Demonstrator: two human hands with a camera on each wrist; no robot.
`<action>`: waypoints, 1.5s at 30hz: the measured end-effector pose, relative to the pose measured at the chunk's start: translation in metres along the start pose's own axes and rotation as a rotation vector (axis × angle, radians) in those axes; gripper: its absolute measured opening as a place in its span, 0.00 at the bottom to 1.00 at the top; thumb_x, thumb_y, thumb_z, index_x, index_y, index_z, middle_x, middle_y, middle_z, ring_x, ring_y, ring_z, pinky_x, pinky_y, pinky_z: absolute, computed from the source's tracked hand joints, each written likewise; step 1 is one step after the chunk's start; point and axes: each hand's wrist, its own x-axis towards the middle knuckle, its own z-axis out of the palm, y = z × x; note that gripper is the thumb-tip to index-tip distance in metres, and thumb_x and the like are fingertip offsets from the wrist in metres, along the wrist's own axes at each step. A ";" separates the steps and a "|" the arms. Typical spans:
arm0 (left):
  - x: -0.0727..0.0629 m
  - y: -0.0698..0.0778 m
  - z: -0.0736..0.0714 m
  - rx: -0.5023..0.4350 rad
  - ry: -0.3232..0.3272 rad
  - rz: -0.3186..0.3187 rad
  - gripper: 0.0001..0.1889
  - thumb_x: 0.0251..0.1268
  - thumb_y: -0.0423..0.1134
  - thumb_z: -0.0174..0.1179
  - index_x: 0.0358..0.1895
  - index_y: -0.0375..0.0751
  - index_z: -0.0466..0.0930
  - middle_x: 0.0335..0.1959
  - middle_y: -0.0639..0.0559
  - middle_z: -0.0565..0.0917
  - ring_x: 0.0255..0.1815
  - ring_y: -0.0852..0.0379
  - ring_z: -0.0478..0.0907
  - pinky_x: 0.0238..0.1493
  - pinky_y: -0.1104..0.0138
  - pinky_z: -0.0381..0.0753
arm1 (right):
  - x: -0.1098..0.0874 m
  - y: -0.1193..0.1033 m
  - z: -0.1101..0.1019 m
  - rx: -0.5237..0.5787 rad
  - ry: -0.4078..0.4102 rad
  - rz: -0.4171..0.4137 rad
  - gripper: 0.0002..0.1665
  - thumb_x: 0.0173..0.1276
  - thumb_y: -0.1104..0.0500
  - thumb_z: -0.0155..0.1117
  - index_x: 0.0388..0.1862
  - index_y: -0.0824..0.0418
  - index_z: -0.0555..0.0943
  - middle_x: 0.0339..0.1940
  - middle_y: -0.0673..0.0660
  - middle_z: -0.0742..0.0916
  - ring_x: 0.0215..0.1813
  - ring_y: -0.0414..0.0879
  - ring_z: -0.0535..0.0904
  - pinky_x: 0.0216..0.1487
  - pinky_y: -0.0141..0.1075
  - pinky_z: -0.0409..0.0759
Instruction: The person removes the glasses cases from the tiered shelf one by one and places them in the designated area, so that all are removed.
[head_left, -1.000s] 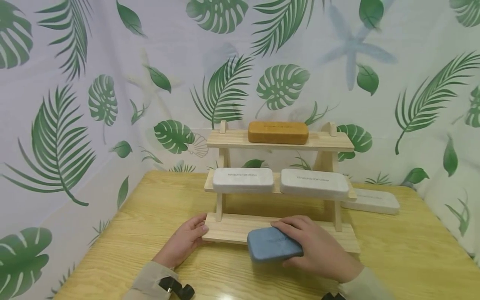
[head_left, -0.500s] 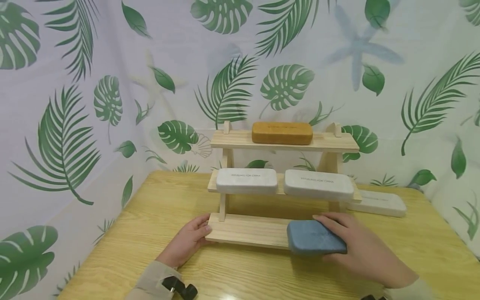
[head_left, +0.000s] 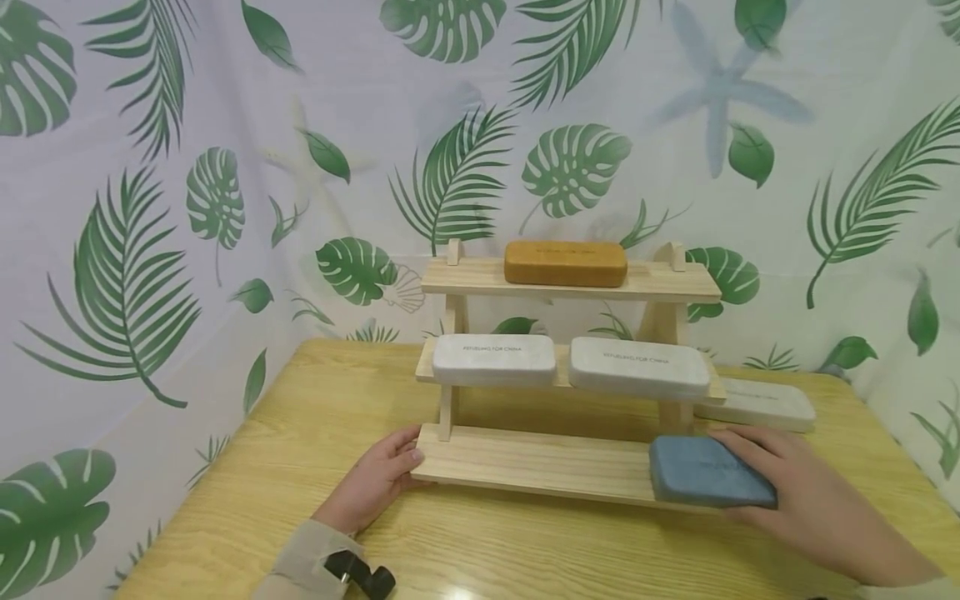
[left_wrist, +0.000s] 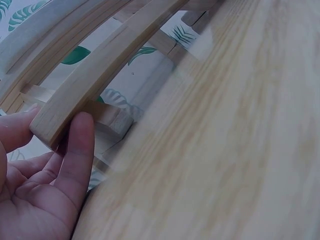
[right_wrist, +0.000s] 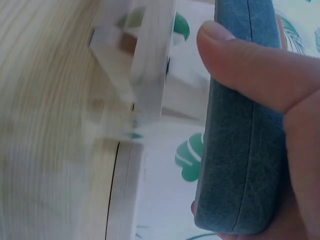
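My right hand [head_left: 802, 492] grips a blue glasses case [head_left: 701, 471] by its right end, over the right part of the bottom shelf of a wooden three-step rack [head_left: 525, 458]. In the right wrist view the thumb lies across the side of the blue case [right_wrist: 240, 150], along its seam. My left hand [head_left: 375, 475] pinches the left end of that bottom shelf; the left wrist view shows thumb and fingers on either side of the board's end [left_wrist: 65, 110]. Two white cases, one left [head_left: 495, 360] and one right [head_left: 637, 367], lie on the middle shelf.
An orange case [head_left: 566, 264] lies on the top shelf. Behind the rack's right side, another white case [head_left: 765, 404] rests on the wooden table [head_left: 360, 383]. A leaf-printed cloth [head_left: 300, 208] hangs behind and to the sides.
My right hand has carried the blue case rightward, from in front of the bottom shelf's middle to its right end. The left hand keeps its hold on the shelf's left end.
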 end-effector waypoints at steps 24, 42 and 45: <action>0.001 -0.005 -0.001 -0.026 0.011 -0.013 0.34 0.82 0.40 0.50 0.81 0.32 0.47 0.75 0.30 0.61 0.68 0.42 0.70 0.62 0.58 0.77 | -0.025 0.076 0.004 -0.062 0.011 0.140 0.64 0.42 0.54 0.87 0.78 0.61 0.64 0.62 0.73 0.71 0.58 0.74 0.66 0.50 0.66 0.64; 0.000 0.000 0.000 -0.024 0.004 0.000 0.34 0.82 0.40 0.50 0.81 0.30 0.45 0.76 0.30 0.60 0.68 0.43 0.70 0.60 0.58 0.78 | -0.002 0.108 0.032 -0.100 -0.102 0.260 0.60 0.53 0.49 0.82 0.80 0.56 0.60 0.67 0.78 0.66 0.63 0.81 0.58 0.54 0.76 0.62; 0.000 0.000 0.000 -0.022 0.003 0.001 0.34 0.82 0.40 0.50 0.81 0.31 0.46 0.75 0.30 0.60 0.68 0.43 0.70 0.61 0.58 0.78 | 0.002 0.112 0.036 -0.096 -0.150 0.284 0.59 0.54 0.48 0.81 0.80 0.58 0.60 0.68 0.79 0.65 0.64 0.82 0.57 0.56 0.77 0.60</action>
